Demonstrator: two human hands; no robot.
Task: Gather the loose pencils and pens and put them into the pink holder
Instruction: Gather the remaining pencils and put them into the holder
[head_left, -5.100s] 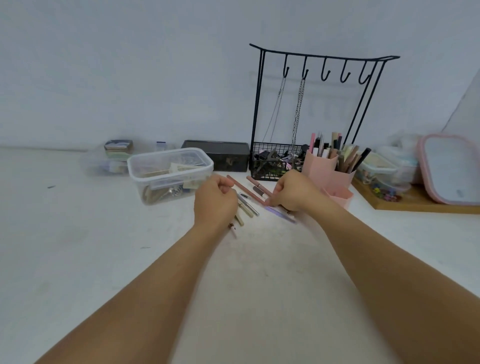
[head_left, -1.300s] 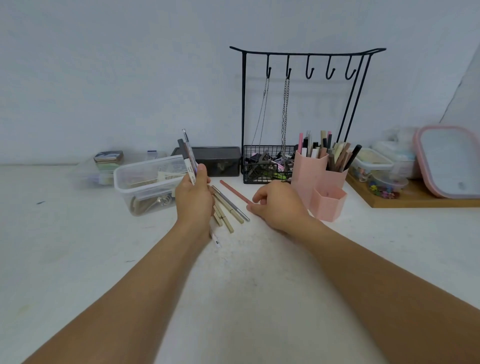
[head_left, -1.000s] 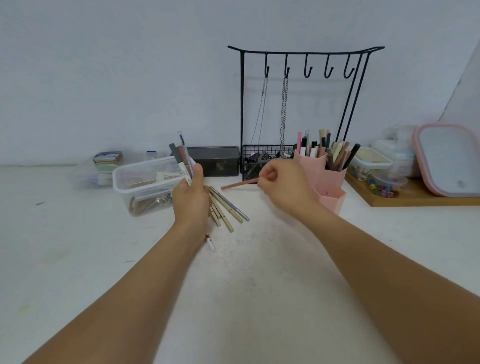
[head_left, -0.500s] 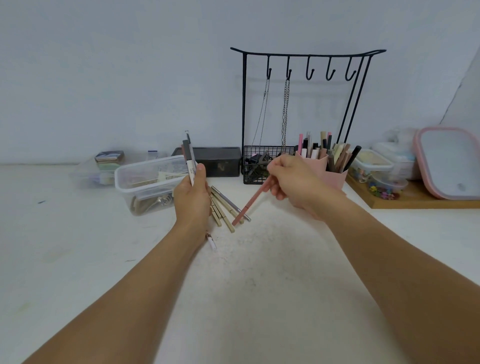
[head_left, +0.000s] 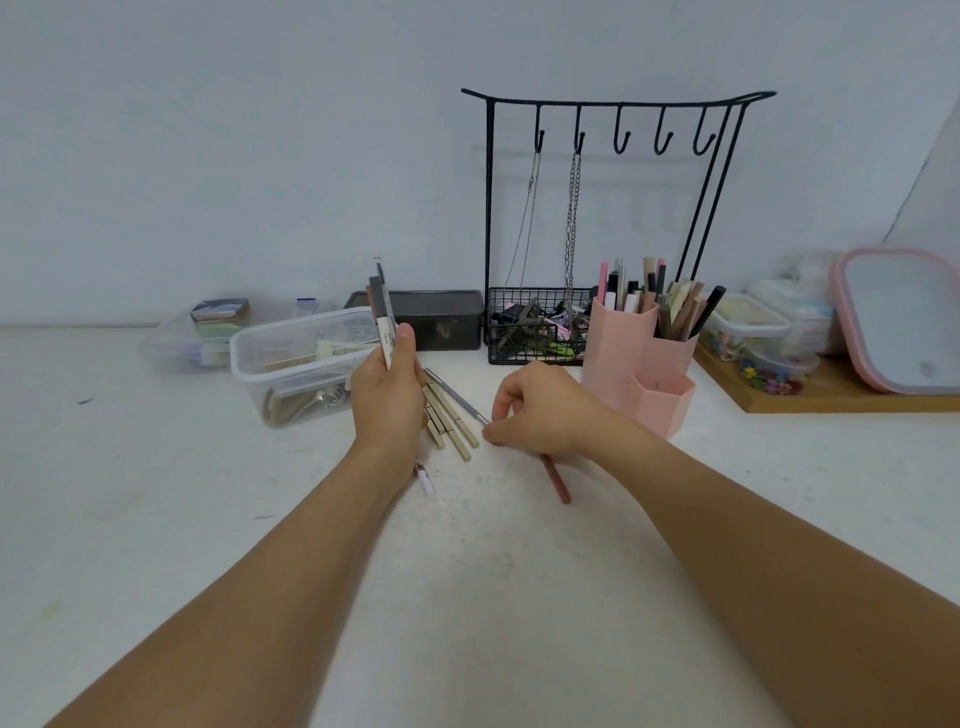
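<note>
Pink plastic holder (head_left: 636, 364), hexagonal cells of stepped height, right of frame centre on the white table (head_left: 156, 519); taller rear cells packed with upright pens and pencils, low front cell showing nothing above its rim.

Head view, item by item:

Left hand (head_left: 387, 402), centre of frame: fingers and thumb curled round a bundle of pens (head_left: 383, 317) held upright, the tips standing above the thumb.

Right hand (head_left: 540, 410), just right of centre, knuckles up: fingers curled, a brown pencil (head_left: 556, 478) held under the palm, its free end slanting toward the lower right; fingertips pinched low at the table beside the end of a grey pen (head_left: 457, 397).

Loose tan pencils (head_left: 449, 415), several side by side with the grey pen, lying between the two hands.

Small white-capped item (head_left: 426, 478), on the table by the left wrist.

Clear lidless tub (head_left: 301, 364), left of the left hand, contents indistinct.

Black wire rack (head_left: 613, 228), behind the holder, two chains hanging from its hooks, a basket at its foot.

Dark box (head_left: 431, 317), against the wall beside the rack.

Wooden tray (head_left: 831, 395), right edge, bearing small containers and a pink-rimmed lid.
</note>
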